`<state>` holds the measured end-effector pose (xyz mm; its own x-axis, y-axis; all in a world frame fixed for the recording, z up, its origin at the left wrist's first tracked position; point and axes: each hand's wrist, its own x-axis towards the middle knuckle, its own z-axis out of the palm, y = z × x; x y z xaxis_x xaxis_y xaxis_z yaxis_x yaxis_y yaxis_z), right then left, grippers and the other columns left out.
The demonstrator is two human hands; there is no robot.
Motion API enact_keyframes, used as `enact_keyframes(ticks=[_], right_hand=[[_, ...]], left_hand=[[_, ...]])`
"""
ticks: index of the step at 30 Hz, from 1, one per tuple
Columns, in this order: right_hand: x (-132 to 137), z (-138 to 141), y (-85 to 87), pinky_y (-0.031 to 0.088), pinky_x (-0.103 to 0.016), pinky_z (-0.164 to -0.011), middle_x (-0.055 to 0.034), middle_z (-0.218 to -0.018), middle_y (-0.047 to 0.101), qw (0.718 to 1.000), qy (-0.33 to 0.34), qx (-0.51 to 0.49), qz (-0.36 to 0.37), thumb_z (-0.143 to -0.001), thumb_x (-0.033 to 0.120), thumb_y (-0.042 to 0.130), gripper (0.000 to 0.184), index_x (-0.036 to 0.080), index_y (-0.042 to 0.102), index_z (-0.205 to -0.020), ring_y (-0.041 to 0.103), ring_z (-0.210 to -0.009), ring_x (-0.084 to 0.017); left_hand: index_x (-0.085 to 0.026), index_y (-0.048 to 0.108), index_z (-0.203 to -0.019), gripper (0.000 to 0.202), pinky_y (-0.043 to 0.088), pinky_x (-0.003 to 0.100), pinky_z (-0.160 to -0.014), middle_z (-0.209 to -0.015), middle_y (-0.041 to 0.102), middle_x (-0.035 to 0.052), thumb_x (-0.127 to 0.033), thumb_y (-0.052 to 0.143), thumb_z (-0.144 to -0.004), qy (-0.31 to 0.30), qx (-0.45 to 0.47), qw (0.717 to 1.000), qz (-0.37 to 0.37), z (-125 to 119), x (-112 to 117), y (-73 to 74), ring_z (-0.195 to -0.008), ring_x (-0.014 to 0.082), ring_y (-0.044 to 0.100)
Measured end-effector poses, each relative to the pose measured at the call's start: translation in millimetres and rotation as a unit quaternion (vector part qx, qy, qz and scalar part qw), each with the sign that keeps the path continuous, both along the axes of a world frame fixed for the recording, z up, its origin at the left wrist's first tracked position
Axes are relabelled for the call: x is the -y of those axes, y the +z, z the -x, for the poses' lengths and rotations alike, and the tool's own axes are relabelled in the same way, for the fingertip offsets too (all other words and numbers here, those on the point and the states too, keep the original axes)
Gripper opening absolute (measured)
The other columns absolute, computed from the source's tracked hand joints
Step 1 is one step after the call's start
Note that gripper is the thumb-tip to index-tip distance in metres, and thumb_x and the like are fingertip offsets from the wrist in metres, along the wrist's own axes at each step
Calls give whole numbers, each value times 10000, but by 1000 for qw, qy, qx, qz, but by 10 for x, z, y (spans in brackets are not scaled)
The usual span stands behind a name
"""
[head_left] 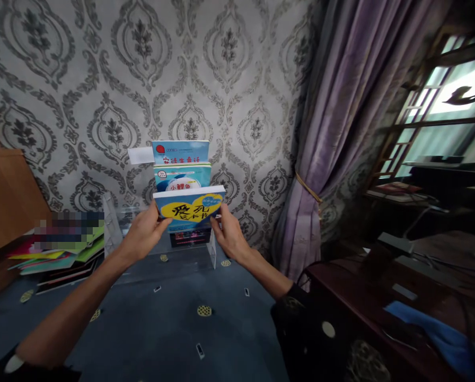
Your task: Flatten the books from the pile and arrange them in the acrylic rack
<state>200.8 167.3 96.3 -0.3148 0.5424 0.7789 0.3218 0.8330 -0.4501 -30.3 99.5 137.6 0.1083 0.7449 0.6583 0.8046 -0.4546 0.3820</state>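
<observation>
Between my two hands is a book (190, 207) with a blue and yellow cover, its white page edge turned up. My left hand (144, 233) grips its left end, with the thumb on the front cover. At the opposite end my right hand (228, 231) is closed on the same book. Right behind it stand a teal book (201, 176) and a taller blue book (185, 151), both upright. They are in or at a clear acrylic rack (110, 223), whose lower parts are partly hidden by the held book. A dark, printed item (190, 239) shows below the held book.
A messy stack of books and folders (70, 257) lies left of the rack on the blue patterned cloth (161, 329). A wooden cabinet (10, 196) borders the left side. Patterned wall behind; purple curtain (313, 159) and dark red table (341, 297) on the right.
</observation>
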Motion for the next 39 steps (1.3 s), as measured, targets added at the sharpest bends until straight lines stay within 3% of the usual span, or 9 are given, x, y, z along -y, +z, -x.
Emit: enact_keyframes(ticks=[5,23,29,34,39], right_hand=[[-134,16,-46,512,-403,-830,-86,-1004,620,1000,5,-23,6,-938,265,409,189,227,422,-1122,610,-934,-246],[-293,10,-331,510,-373,-797,-81,-981,624,998,0,-7,59,-929,256,404,172,212,444,-1091,612,-900,-230],[-364,29,-388,508,-387,-822,-91,-1035,604,997,-21,-1,69,-910,213,421,250,208,465,-1156,587,-944,-233],[-416,55,-533,500,-432,-851,-128,-1038,578,996,-80,5,43,-881,201,421,250,173,518,-1110,561,-976,-266],[-422,65,-684,518,-425,-830,-133,-1081,583,994,-94,-12,56,-874,181,417,361,156,491,-1227,576,-957,-257]], left_hand=[[-173,501,-1169,307,529,384,-723,-933,681,78,-320,487,-899,26,-36,999,-31,-12,-117,-69,-860,269,675],[-174,446,-1243,392,508,378,-771,-1064,688,107,-337,475,-888,2,-6,999,46,9,-330,-295,-944,269,674],[-191,449,-1163,310,512,363,-743,-984,674,86,-321,515,-890,43,-9,998,34,-30,-391,-347,-891,257,669],[-174,371,-1248,437,528,367,-713,-953,641,69,-314,555,-876,118,16,992,27,-114,-425,-569,-834,253,678],[-146,296,-1329,500,533,415,-767,-1099,635,150,-307,511,-907,155,13,987,38,-154,-442,-773,-949,302,681]])
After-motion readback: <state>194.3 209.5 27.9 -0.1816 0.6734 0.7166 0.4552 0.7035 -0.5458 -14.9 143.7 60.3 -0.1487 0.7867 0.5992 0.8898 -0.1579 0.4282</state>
